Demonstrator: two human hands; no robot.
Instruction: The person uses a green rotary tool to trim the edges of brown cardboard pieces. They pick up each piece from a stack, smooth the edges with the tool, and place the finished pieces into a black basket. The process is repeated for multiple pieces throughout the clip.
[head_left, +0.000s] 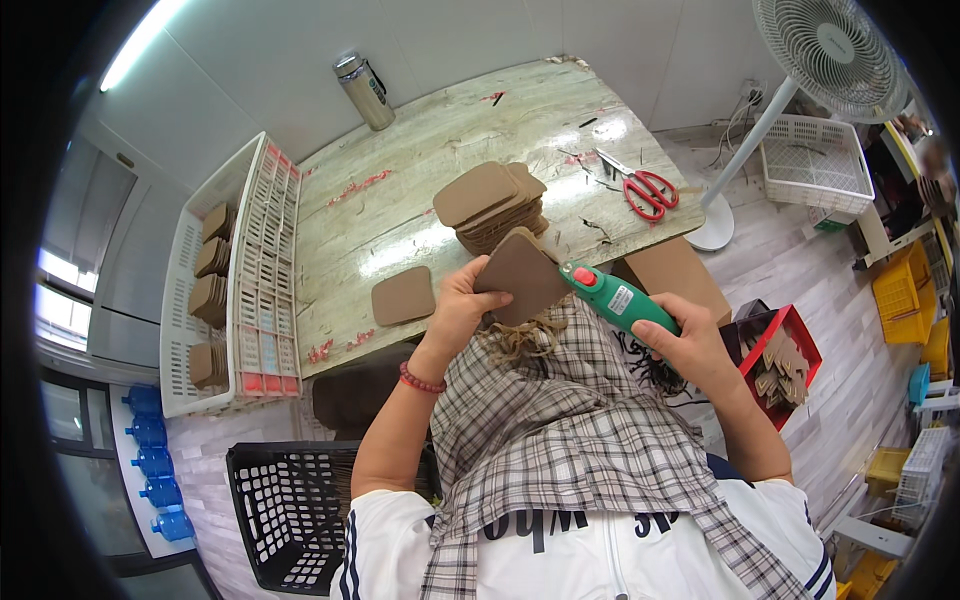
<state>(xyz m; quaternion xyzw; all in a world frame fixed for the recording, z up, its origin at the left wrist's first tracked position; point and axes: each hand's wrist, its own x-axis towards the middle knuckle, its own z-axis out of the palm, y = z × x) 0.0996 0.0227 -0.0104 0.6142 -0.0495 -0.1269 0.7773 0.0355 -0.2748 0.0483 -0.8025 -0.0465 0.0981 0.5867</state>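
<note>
My left hand [462,310] is closed on the edge of a flat brown rounded-square piece [525,275], held tilted above my lap. My right hand [692,338] wraps round a green hand-held power tool [620,300] with a red button. The tool's tip is at the piece's right edge; whether it touches, I cannot tell. Beyond them, a stack of similar brown pieces [478,195] stands on the table [440,130]. One more single piece [402,296] lies flat near the table's front edge. Thin brown trimmings [525,340] hang over my checked apron [530,440].
Red-handled scissors [650,195] lie among dark scraps at the table's right. A steel flask [364,90] stands at the back. White crate [265,270] with brown stacks, left; black crate [285,510], lower left; red box [812,345] and fan [835,50], right.
</note>
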